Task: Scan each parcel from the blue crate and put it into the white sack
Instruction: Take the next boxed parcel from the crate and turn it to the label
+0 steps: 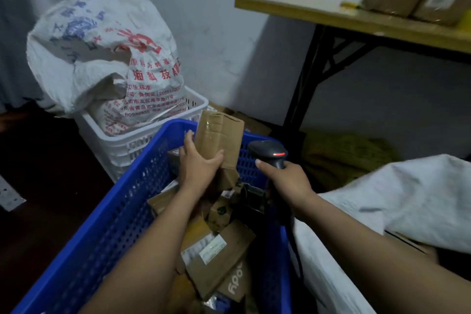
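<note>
I find the task mid-cycle, with the greater part apparently left to do. The left hand (pixel 201 163) grips one cardboard parcel (pixel 219 133), thumb on its near face and fingers curled round the far edge, holding it upright above the far end of the blue crate (pixel 114 201). The right hand (pixel 285 176) is closed round the grip of a black scanner (pixel 267 150), just beside the parcel; a red light shows on its head. I cannot see a label on the parcel's near face, so I cannot confirm that this scan has registered. The crate holds many more parcels (pixel 221 245), piled loosely, all of them to be scanned and bagged. The white sack (pixel 420 199) lies at the right, under the right forearm, with its mouth open; a brown edge shows inside, but I cannot tell how many parcels it holds. A second, printed sack (pixel 102 54) stands in a white basket (pixel 142 143) behind the crate. I judge the held parcel awaits scanning, then transfer rightward into the sack.
</note>
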